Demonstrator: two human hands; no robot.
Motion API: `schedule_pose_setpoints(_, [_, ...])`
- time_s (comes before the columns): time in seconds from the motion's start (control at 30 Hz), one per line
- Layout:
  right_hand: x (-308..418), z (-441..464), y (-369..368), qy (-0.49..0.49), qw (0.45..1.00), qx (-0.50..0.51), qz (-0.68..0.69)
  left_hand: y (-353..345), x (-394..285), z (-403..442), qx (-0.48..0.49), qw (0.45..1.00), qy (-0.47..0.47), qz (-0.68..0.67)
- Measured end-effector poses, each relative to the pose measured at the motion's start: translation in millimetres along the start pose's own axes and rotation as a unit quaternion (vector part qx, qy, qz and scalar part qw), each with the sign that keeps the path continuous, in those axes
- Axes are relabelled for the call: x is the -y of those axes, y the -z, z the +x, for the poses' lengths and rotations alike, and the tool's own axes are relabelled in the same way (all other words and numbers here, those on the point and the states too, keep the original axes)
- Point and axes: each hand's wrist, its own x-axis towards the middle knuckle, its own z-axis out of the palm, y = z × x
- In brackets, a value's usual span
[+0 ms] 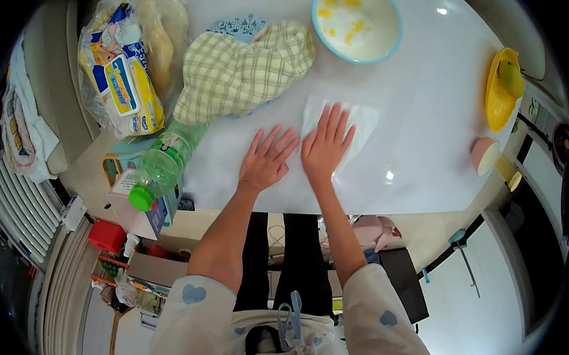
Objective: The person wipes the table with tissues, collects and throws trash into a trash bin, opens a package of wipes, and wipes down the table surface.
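Observation:
My right hand lies flat with fingers stretched out on a white wipe or tissue, which sticks out past the fingers on the right. My left hand is open, its fingers spread over the white tabletop, holding nothing. Beyond the left hand sits a green-checked cloth bundle; what is under or inside it is hidden. A white bowl with a light blue rim stands beyond the right hand, with several yellow pieces inside.
At the left are a yellow-and-blue wipes pack, a clear bag and a green-capped plastic bottle lying near the edge. On the right stand a yellow dish and a pink cup by the table's edge.

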Motion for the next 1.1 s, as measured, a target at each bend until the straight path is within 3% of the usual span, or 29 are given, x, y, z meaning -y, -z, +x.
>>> schedule_pose_setpoints(0.2, [-13, -71, -1, 0.060, 0.996, 0.069, -0.011, -3, 2, -3, 0.011, 1.000, 0.002, -0.006])
schedule_pose_setpoints(0.43, [-3, 68, 1, -0.049, 0.997, -0.050, -0.041, 0, -1, 0, 0.016, 1.000, 0.003, 0.026])
schedule_pose_setpoints(0.57, [2, 75, 0, -0.062, 0.995, -0.078, -0.031, 0, -2, -1, 0.018, 0.999, 0.008, 0.025])
schedule_pose_setpoints(0.73, [4, -23, 0, -0.001, 0.999, 0.042, -0.012, -3, 1, -3, 0.017, 1.000, 0.005, 0.023])
schedule_pose_setpoints(0.87, [-3, -93, -8, 0.042, 0.996, 0.078, -0.005, -2, -1, -2, 0.022, 0.999, 0.009, 0.025])
schedule_pose_setpoints(1.03, [-10, -39, 3, 0.064, 0.994, 0.091, -0.011, -1, -1, -2, 0.025, 0.999, 0.008, 0.034])
schedule_pose_setpoints(1.1, [-11, 12, 5, 0.018, 0.999, 0.023, -0.019, -1, -1, -1, 0.020, 0.999, 0.006, 0.035])
